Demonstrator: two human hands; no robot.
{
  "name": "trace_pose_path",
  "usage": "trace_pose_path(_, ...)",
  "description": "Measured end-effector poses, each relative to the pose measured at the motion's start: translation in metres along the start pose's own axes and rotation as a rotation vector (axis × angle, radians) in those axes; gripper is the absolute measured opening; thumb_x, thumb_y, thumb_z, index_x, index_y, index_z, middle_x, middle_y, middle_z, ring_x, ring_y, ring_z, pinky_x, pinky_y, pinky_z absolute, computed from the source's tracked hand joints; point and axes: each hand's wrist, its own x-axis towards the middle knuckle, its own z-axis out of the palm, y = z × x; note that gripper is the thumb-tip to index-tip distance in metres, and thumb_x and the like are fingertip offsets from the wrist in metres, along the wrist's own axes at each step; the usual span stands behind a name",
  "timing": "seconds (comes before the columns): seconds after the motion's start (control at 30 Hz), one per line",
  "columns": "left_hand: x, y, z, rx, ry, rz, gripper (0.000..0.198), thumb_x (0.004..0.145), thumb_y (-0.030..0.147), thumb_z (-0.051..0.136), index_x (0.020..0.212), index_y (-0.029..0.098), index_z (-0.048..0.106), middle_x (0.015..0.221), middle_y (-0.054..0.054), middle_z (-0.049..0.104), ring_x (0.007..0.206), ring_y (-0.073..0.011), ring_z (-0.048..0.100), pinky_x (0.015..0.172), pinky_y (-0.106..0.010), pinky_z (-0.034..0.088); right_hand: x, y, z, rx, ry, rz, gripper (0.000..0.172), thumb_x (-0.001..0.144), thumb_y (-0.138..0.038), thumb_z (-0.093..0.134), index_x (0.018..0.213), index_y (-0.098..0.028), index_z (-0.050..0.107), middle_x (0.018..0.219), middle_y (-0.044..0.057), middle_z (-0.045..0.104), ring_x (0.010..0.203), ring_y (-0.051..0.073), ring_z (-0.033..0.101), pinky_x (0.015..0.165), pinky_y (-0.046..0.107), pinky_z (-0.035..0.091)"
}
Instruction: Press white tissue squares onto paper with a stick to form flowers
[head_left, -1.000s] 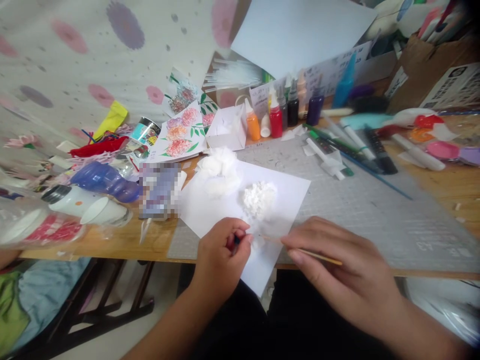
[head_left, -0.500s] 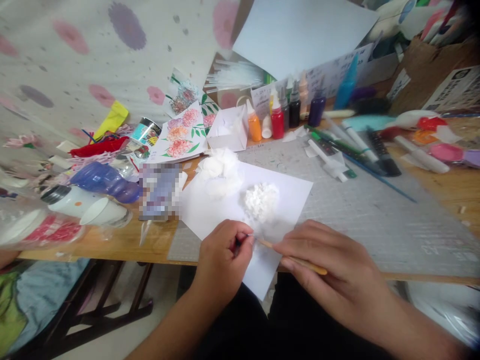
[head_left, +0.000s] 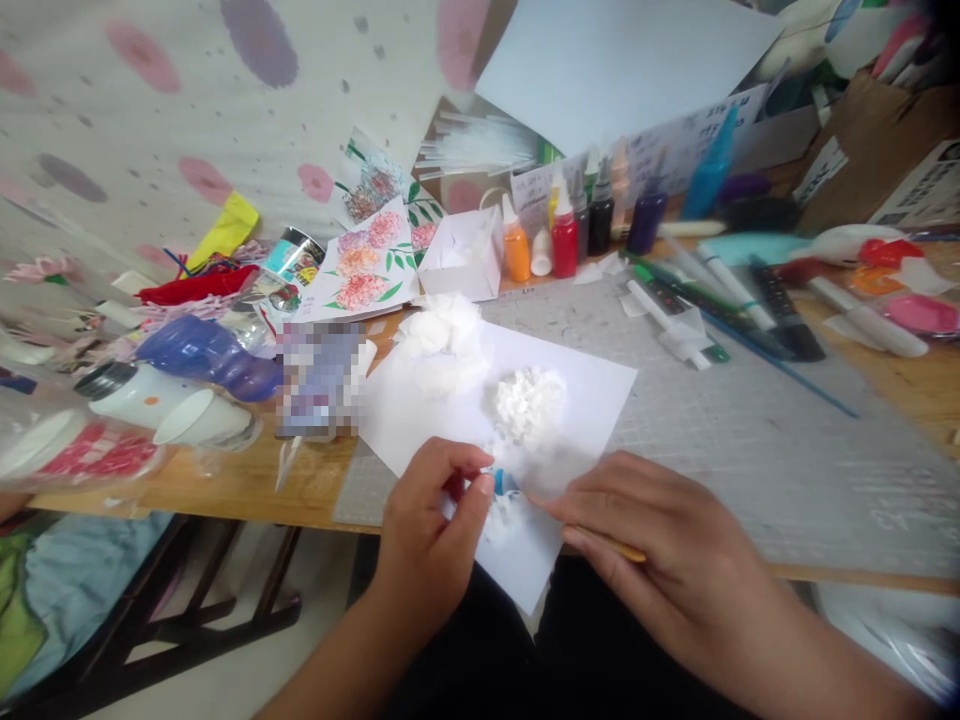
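Note:
My left hand (head_left: 431,530) is pinched shut on a small blue thing (head_left: 501,483) over the near corner of a white paper sheet (head_left: 592,395). My right hand (head_left: 660,560) grips a thin wooden stick (head_left: 619,548) whose tip points at that blue thing. A small white clump (head_left: 501,512) lies on the sheet under the two hands. A crumpled white tissue flower (head_left: 529,402) sits on the sheet just beyond them. A looser pile of white tissue (head_left: 439,335) lies at the sheet's far left corner.
The sheet lies on a grey cutting mat (head_left: 750,420) on a wooden table (head_left: 225,480). Several paint bottles (head_left: 564,240) and a small white box (head_left: 466,255) stand behind. Markers (head_left: 750,300) lie to the right. Cups, a blue bottle (head_left: 202,352) and flower paintings (head_left: 364,270) crowd the left.
My right hand has slid left toward my left hand, bringing the stick tip to the pinched fingers. The small blue thing now shows between my left fingertips.

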Motion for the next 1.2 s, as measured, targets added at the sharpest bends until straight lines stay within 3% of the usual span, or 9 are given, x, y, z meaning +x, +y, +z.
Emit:
trace_pose_path(0.2, -0.004, -0.002, -0.006, 0.146, -0.025, 0.137, 0.008, 0.08, 0.016, 0.057, 0.08, 0.021, 0.064, 0.082, -0.004, 0.054, 0.072, -0.0157, 0.054, 0.064, -0.03, 0.049, 0.004, 0.002, 0.001, 0.016, -0.011, 0.024, 0.018, 0.09, -0.016, 0.054, 0.102, -0.023, 0.066, 0.079, 0.002, 0.068, 0.072, 0.015, 0.061, 0.063, 0.029, 0.047)
trace_pose_path(0.33, -0.008, -0.005, -0.007, 0.133, -0.063, 0.177, 0.012, 0.08, 0.016, 0.058, 0.087, 0.021, 0.067, 0.087, -0.005, 0.053, 0.074, -0.0157, 0.055, 0.067, -0.031, 0.051, 0.006, 0.001, -0.003, 0.014, -0.036, 0.061, 0.015, 0.09, -0.019, 0.054, 0.097, -0.024, 0.067, 0.079, 0.0, 0.07, 0.072, 0.014, 0.064, 0.062, 0.027, 0.049)
trace_pose_path(0.5, -0.011, -0.007, -0.009, 0.109, -0.114, 0.266, 0.023, 0.082, 0.017, 0.056, 0.103, 0.019, 0.067, 0.091, -0.006, 0.051, 0.08, -0.0177, 0.054, 0.07, -0.034, 0.05, 0.004, 0.0, -0.008, 0.028, 0.103, 0.136, 0.013, 0.088, -0.019, 0.057, 0.091, -0.025, 0.067, 0.082, -0.001, 0.072, 0.073, 0.013, 0.067, 0.06, 0.022, 0.052)
trace_pose_path(0.63, -0.014, -0.009, -0.009, 0.171, -0.194, 0.362, 0.032, 0.083, 0.027, 0.058, 0.114, 0.022, 0.064, 0.096, -0.008, 0.049, 0.085, -0.0219, 0.049, 0.074, -0.042, 0.046, 0.006, 0.0, -0.004, -0.009, 0.105, 0.133, 0.015, 0.087, -0.017, 0.058, 0.094, -0.026, 0.068, 0.084, -0.002, 0.072, 0.076, 0.012, 0.068, 0.064, 0.021, 0.053)
trace_pose_path(0.87, -0.021, -0.016, -0.01, 0.146, -0.176, 0.401, 0.03, 0.082, 0.025, 0.059, 0.112, 0.022, 0.063, 0.101, -0.008, 0.047, 0.09, -0.023, 0.047, 0.078, -0.042, 0.042, 0.007, -0.002, -0.003, 0.043, 0.056, 0.097, 0.017, 0.087, -0.015, 0.058, 0.097, -0.026, 0.066, 0.085, -0.003, 0.072, 0.077, 0.011, 0.067, 0.066, 0.021, 0.052)
trace_pose_path(1.03, -0.022, -0.015, -0.009, 0.132, -0.111, 0.341, 0.033, 0.084, 0.025, 0.058, 0.116, 0.017, 0.057, 0.104, -0.009, 0.046, 0.093, -0.0229, 0.047, 0.082, -0.042, 0.043, 0.006, -0.002, -0.006, 0.067, 0.046, 0.05, 0.017, 0.087, -0.013, 0.058, 0.097, -0.025, 0.066, 0.085, -0.002, 0.072, 0.078, 0.01, 0.066, 0.067, 0.021, 0.052)
trace_pose_path(1.2, -0.018, -0.012, -0.008, 0.227, -0.187, 0.35, 0.037, 0.082, 0.032, 0.062, 0.118, 0.02, 0.06, 0.105, -0.009, 0.047, 0.094, -0.0247, 0.046, 0.081, -0.043, 0.042, 0.002, 0.0, -0.008, 0.083, 0.045, 0.077, 0.018, 0.086, -0.014, 0.058, 0.097, -0.026, 0.067, 0.083, -0.002, 0.072, 0.076, 0.011, 0.067, 0.065, 0.021, 0.053)
